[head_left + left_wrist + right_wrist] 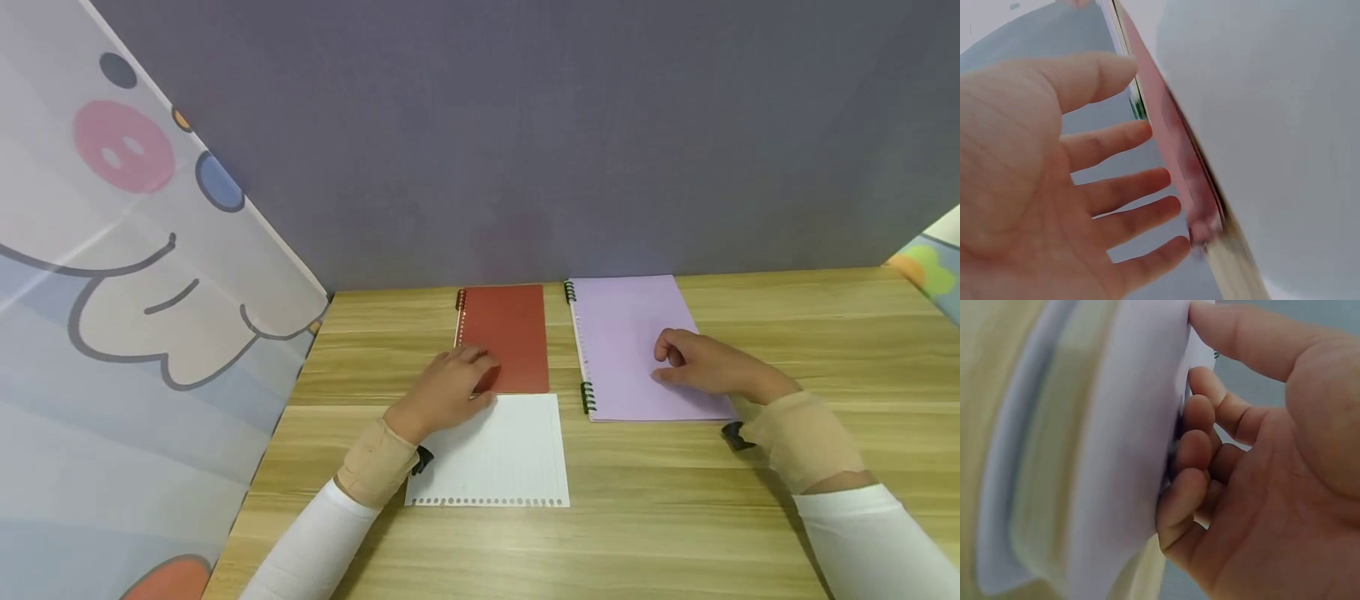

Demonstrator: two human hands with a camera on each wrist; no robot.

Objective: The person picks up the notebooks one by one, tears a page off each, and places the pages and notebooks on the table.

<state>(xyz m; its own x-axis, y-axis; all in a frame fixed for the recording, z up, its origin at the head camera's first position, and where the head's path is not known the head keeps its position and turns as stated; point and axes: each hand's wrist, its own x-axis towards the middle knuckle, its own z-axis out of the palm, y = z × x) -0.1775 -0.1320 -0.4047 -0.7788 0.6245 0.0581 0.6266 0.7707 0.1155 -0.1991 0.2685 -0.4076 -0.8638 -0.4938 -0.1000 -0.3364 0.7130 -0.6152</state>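
My left hand [447, 392] is over the lower left part of a red spiral notebook [510, 333] and the top of a white ruled sheet [502, 458]. Its fingers are spread and slightly bent in the left wrist view, with nothing between them. The sheet lies just below the notebook, its row of punched holes toward me. My right hand [708, 365] is over the right side of a purple spiral notebook [626, 333] with green rings. In the right wrist view its fingers [1194, 450] are loosely curled, close to the purple cover, and hold nothing. Whether they touch it I cannot tell.
Everything lies on a wood-grain table [660, 517]. A grey panel [525, 142] rises at its far edge, and a cartoon-printed panel [150, 333] stands along the left. Small black clips are at both wrists.
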